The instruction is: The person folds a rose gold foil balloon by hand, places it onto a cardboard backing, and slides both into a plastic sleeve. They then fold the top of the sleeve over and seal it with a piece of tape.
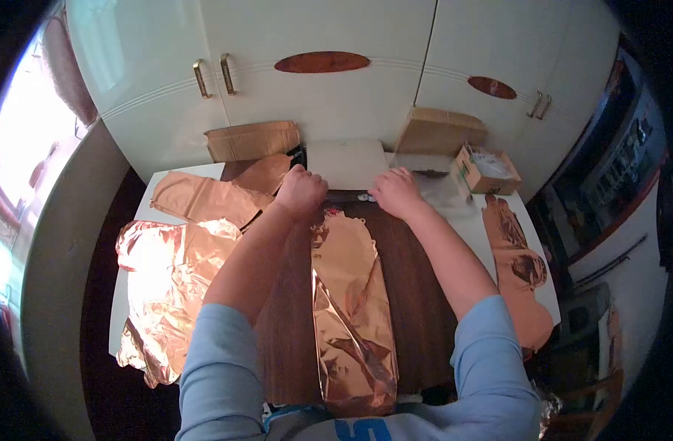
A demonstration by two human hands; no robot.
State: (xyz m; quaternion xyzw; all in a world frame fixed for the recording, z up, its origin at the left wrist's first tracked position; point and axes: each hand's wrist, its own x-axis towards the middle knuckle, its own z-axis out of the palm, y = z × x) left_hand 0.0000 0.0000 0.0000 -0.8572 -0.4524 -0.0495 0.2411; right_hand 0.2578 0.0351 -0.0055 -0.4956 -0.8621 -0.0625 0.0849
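A flat copper-coloured foil balloon [355,294] lies lengthwise on the dark brown board [425,294] in front of me, its far end just below my hands. Past that end, my left hand [301,191] is closed in a fist; what it holds, if anything, is hidden. My right hand [397,192] is also closed, its fingertips by a small whitish piece [366,197]. Whether the fingers grip that piece I cannot make out. A small red bit [330,212] shows at the balloon's far end.
More crumpled copper foil [167,287] and another foil piece [211,198] lie at left. A long foil piece [517,272] lies at right. A pale flat box [344,163], cardboard pieces [252,141] and a small open box [487,173] stand at the back, before white cabinets [322,95].
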